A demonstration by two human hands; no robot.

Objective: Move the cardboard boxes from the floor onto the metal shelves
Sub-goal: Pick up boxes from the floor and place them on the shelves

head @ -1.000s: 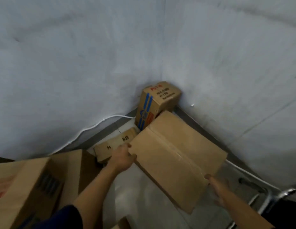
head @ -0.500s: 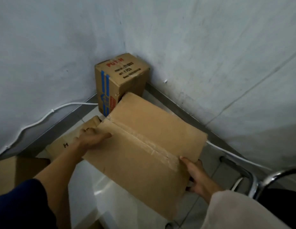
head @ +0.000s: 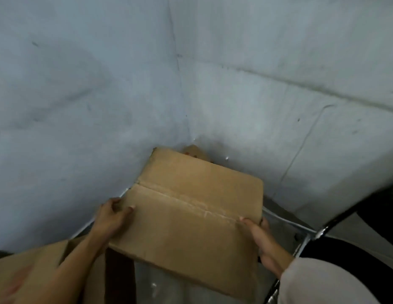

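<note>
Plain cardboard box [head: 191,207] held up in front of the wall corner [head: 180,95], taped seam on top. Left hand [head: 113,216] grips its left edge, thumb over the top; right hand [head: 260,238] grips its right edge likewise. Another box [head: 37,275] sits below-left of it, blurred.

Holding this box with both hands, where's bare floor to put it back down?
Little shows. One bare patch of pale floor lies under the held box, between the lower-left box and the chrome frame. The corner is crowded by a box. Left hand and right hand grip the box's sides.
</note>
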